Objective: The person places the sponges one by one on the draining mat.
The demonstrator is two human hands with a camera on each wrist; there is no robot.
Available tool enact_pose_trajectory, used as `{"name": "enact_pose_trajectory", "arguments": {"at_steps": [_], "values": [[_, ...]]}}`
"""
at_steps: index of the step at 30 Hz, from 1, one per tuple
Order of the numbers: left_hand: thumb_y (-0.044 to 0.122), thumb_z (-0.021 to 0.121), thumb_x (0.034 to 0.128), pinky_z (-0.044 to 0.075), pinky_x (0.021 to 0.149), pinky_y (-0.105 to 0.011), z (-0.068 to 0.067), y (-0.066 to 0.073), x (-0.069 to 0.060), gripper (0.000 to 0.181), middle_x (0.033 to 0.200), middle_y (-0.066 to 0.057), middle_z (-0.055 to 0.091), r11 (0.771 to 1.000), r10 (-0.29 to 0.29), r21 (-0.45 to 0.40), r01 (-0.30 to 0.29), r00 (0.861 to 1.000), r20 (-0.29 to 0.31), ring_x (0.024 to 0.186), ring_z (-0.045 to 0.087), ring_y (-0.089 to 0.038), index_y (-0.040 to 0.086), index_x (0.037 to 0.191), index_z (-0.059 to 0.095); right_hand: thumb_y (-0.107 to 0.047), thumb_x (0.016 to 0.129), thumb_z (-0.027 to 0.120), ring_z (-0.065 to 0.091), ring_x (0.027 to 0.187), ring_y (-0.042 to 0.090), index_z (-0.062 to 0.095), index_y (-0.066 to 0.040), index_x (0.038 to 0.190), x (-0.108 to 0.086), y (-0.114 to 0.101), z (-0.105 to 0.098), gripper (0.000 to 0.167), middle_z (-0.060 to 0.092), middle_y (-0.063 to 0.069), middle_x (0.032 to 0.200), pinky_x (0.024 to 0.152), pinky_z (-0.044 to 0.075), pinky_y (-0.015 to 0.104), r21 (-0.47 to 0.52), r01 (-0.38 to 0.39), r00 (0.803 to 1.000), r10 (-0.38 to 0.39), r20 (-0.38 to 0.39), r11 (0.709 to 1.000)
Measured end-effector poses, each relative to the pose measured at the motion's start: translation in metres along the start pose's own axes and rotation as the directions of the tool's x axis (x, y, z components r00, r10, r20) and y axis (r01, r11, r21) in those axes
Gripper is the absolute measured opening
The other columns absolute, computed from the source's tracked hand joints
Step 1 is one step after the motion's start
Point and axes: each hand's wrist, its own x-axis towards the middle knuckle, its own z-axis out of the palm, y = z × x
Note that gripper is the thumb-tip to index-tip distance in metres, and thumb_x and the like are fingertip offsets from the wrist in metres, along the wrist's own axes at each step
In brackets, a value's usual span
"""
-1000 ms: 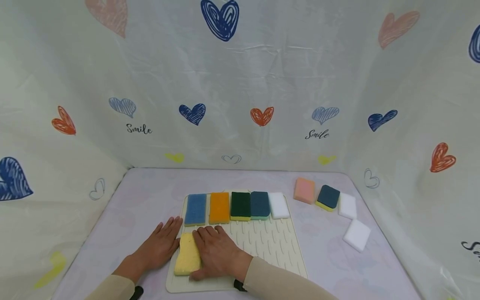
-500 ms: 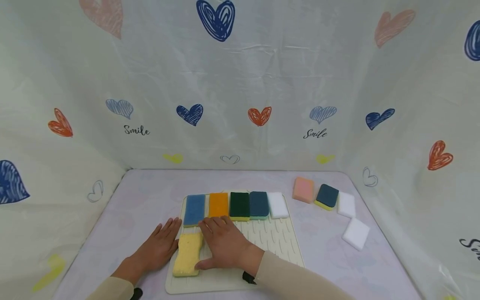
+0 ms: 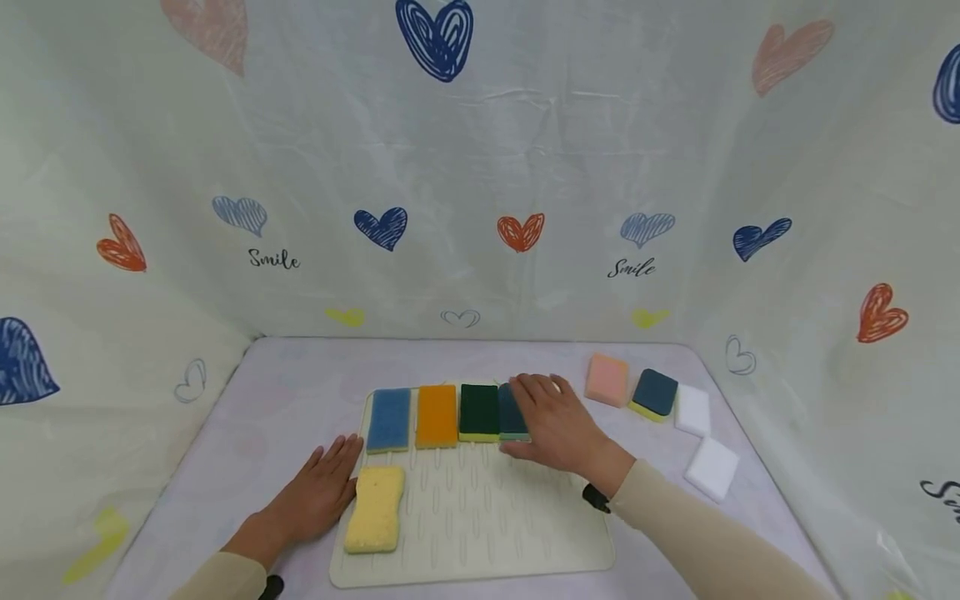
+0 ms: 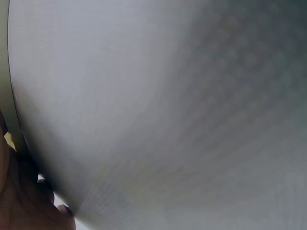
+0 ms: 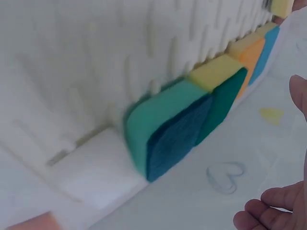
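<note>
My left hand (image 3: 318,492) lies with straight fingers at the left edge of a cream ridged mat (image 3: 487,525). A yellow wavy-sided sponge (image 3: 375,510) sits on the mat beside its thumb. Over the right end of the back row is my right hand (image 3: 558,427), fingers extended and nothing held. It partly covers a dark-blue-topped sponge (image 3: 512,417) and hides the white sponge (image 5: 98,165), seen in the right wrist view. Left of these lie a dark green sponge (image 3: 478,410), an orange one (image 3: 437,417) and a blue one (image 3: 388,421). Mostly blurred fabric fills the left wrist view.
Right of the mat lie a pink sponge (image 3: 607,380), a dark-blue-and-yellow sponge (image 3: 654,393) and two white sponges, a far one (image 3: 693,410) and a near one (image 3: 712,469). A heart-printed curtain (image 3: 465,167) encloses the table (image 3: 315,367).
My right hand has let go of the yellow sponge and moved right and away from me across the mat to the row's right end. The left hand has stayed put.
</note>
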Motion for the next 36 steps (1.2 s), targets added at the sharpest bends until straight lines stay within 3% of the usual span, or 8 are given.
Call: {"name": "enact_pose_trajectory", "arguments": {"at_steps": [5,10,17,22,29,36], "values": [[0.027,0.052,0.1123,0.029,0.122,-0.068,0.001,0.002,0.0,0.062,0.167,-0.026,0.036,1.0,-0.01,0.001,0.01,1.0,-0.001,0.155,0.032,-0.048,-0.006,0.162,0.033,-0.072,0.084,0.076,0.059,0.131,0.037,0.053,0.004,0.149,-0.022,0.058,0.005,0.103,0.06,0.02,0.143,0.112,0.047,0.058,-0.057,-0.086,0.996,0.088,0.021,0.995],[0.026,0.052,0.1121,0.029,0.122,-0.068,0.001,0.002,0.0,0.062,0.167,-0.026,0.037,1.0,-0.017,0.019,0.017,1.0,-0.007,0.155,0.032,-0.047,-0.005,0.162,0.033,-0.065,0.083,0.081,0.057,0.133,0.042,0.052,0.009,0.146,-0.047,0.11,0.01,0.101,0.06,0.025,0.143,0.113,0.043,0.065,-0.102,-0.185,0.977,0.194,0.088,0.977],[0.024,0.053,0.1114,0.031,0.122,-0.067,-0.001,0.002,0.0,0.061,0.166,-0.025,0.038,0.999,-0.013,0.035,0.014,1.0,-0.021,0.155,0.034,-0.046,-0.005,0.162,0.035,-0.06,0.081,0.085,0.054,0.134,0.047,0.051,0.012,0.145,-0.079,0.162,0.028,0.102,0.058,0.029,0.143,0.116,0.036,0.071,-0.127,-0.249,0.947,0.269,0.176,0.96],[0.025,0.053,0.1113,0.031,0.121,-0.067,0.001,0.001,0.001,0.061,0.166,-0.024,0.039,1.0,-0.002,0.018,0.003,0.999,-0.044,0.154,0.036,-0.046,-0.004,0.162,0.035,-0.06,0.082,0.085,0.052,0.133,0.052,0.049,0.014,0.144,-0.101,0.188,0.039,0.103,0.055,0.033,0.144,0.115,0.034,0.075,-0.103,-0.295,0.92,0.312,0.236,0.95],[0.034,0.047,0.1139,0.031,0.118,-0.069,0.005,0.0,0.0,0.062,0.163,-0.027,0.042,0.999,0.03,-0.023,-0.033,0.994,-0.1,0.151,0.038,-0.05,-0.003,0.162,0.034,-0.064,0.081,0.082,0.051,0.133,0.052,0.049,0.015,0.144,-0.118,0.208,0.052,0.106,0.055,0.034,0.144,0.115,0.031,0.076,-0.108,-0.313,0.903,0.331,0.273,0.944],[0.025,0.052,0.1117,0.031,0.121,-0.067,0.0,0.005,0.0,0.061,0.166,-0.025,0.039,0.999,-0.026,0.02,0.026,0.999,-0.026,0.154,0.035,-0.046,-0.004,0.162,0.035,-0.066,0.085,0.077,0.049,0.134,0.052,0.048,0.015,0.145,-0.121,0.214,0.063,0.105,0.053,0.035,0.146,0.119,0.027,0.075,-0.093,-0.323,0.891,0.336,0.304,0.942]]}}
